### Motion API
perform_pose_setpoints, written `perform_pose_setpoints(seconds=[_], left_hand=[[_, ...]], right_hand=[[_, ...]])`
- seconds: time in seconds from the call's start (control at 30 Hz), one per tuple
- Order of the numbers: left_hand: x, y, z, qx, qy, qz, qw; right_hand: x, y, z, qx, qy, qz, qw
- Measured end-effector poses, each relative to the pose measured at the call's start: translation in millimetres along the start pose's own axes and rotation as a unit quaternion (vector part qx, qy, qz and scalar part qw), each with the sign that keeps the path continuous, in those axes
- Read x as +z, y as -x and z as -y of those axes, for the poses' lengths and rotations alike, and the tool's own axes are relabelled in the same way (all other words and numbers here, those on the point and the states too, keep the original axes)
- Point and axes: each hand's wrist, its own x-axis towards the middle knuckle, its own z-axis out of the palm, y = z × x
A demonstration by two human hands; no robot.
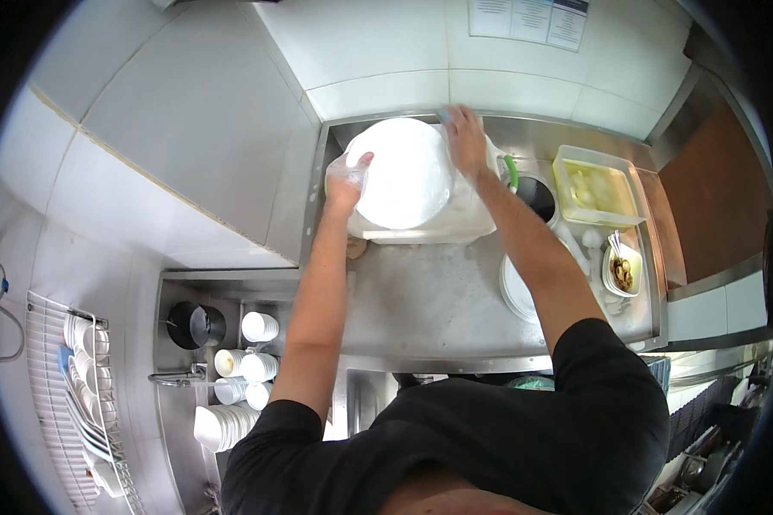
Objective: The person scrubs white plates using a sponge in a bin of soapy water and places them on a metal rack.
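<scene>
A large round white plate is tilted over a white plastic tub at the back of the steel counter. My left hand grips the plate's left edge, the thumb on its face, with what looks like clear film or foam over the fingers. Past the plate's upper right edge, my right hand is curled around a small bluish thing, too blurred to name. The tub has a green handle on its right side. What lies in the tub is mostly hidden by the plate.
Right of the tub are a dark-filled round container, a clear plastic box of yellowish liquid, stacked bowls with cutlery, and white plates under my right arm. At left, a sink holds a black pot and stacked white dishes, beside a wire rack.
</scene>
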Motion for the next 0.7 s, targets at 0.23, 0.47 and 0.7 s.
perform_pose_setpoints(seconds=[0.23, 0.47, 0.7], left_hand=[[-1, -29, -49, 0.137, -0.153, 0.125, 0.971], [54, -7, 1, -0.100, 0.559, -0.157, 0.808], [79, 18, 43, -0.191, 0.544, -0.124, 0.808]], right_hand=[[-43, -80, 80, -0.131, -0.122, 0.363, 0.914], [-2, 48, 94, 0.256, -0.508, 0.040, 0.821], [-16, 68, 60, 0.312, -0.343, 0.193, 0.865]])
